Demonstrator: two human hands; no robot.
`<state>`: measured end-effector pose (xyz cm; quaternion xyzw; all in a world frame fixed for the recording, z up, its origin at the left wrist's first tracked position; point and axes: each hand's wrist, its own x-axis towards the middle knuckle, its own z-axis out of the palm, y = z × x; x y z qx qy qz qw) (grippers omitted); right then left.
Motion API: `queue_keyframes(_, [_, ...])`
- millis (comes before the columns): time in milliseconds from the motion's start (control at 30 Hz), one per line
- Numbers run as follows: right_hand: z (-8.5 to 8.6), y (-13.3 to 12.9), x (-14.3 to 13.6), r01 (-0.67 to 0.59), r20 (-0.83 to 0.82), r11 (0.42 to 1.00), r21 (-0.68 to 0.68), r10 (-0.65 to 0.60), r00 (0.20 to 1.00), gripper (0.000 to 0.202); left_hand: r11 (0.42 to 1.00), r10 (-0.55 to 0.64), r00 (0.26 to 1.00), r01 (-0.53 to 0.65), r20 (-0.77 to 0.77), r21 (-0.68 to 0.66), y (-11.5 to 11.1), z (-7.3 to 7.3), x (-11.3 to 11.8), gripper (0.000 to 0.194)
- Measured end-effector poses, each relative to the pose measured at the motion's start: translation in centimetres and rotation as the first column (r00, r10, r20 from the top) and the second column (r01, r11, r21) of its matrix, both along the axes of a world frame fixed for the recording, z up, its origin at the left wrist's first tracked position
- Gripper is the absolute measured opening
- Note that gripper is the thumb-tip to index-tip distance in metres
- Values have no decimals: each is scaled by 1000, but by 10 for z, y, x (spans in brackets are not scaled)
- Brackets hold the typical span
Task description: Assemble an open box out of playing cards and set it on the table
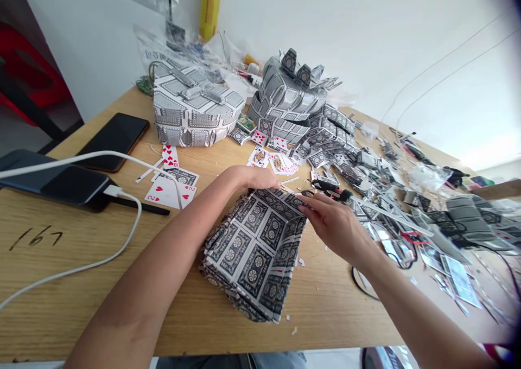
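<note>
A box made of folded playing cards [252, 244] lies on the table in front of me, its open side towards me and patterned card backs lining the inside. My left hand [262, 178] reaches over to the box's far side; its fingers are hidden behind the far wall. At the far right corner, my right hand [329, 222] pinches the rim between thumb and fingers. Just beyond the hands are loose playing cards [280, 164] and thin white strips. Black-handled scissors [325, 186] lie close to my right hand.
A finished-looking card box with a lid [195, 106] stands at the back left, beside a larger card-built piece [288, 89]. Two phones [112, 141] and a white cable [132, 233] lie on the left. Card scraps and folded pieces [391, 195] clutter the right.
</note>
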<state>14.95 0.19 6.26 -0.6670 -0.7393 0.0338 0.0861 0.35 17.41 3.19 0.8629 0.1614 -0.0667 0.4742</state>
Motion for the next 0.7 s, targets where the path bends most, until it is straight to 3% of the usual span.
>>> queue_keyframes(233, [-7, -1, 2, -14, -54, 999, 35, 16, 998, 28, 1000, -6, 1000, 6, 18, 9, -4, 5, -1, 39])
queue_keyframes(400, [-6, 5, 10, -34, -129, 998, -59, 26, 991, 30, 1000, -19, 999, 19, 48, -14, -5, 8, -3, 36])
queue_keyframes(567, [-2, 12, 12, -38, -123, 990, -137, 21, 992, 32, 992, 43, 958, -6, 284, -129, -14, 9, -1, 34])
queue_keyframes(700, [9, 14, 14, -71, -90, 979, -189, 55, 994, 30, 998, 66, 942, -66, 329, -11, -24, 13, 3, 18])
